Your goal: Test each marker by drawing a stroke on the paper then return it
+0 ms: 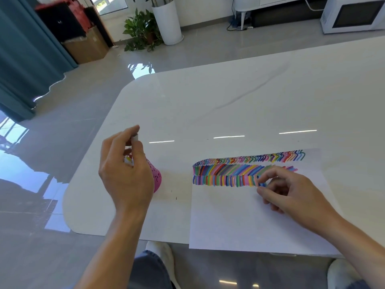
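White marker (135, 139) pinched in left hand (125, 172) | blue piece (263, 184) pinched in right hand (291, 190)

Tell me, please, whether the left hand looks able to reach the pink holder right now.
Probably yes: the left hand, pinching a white-tipped item, hovers at the pink holder, partly hiding it; nothing else seems in the way.

Daylight came in bright from the left, with glare patches on the glossy floor (31, 163) and white streaks across the table (208, 101). Shadow under the right hand (291, 190) on the paper (229, 222) was pretty faint, and the wide lens bent the edges.
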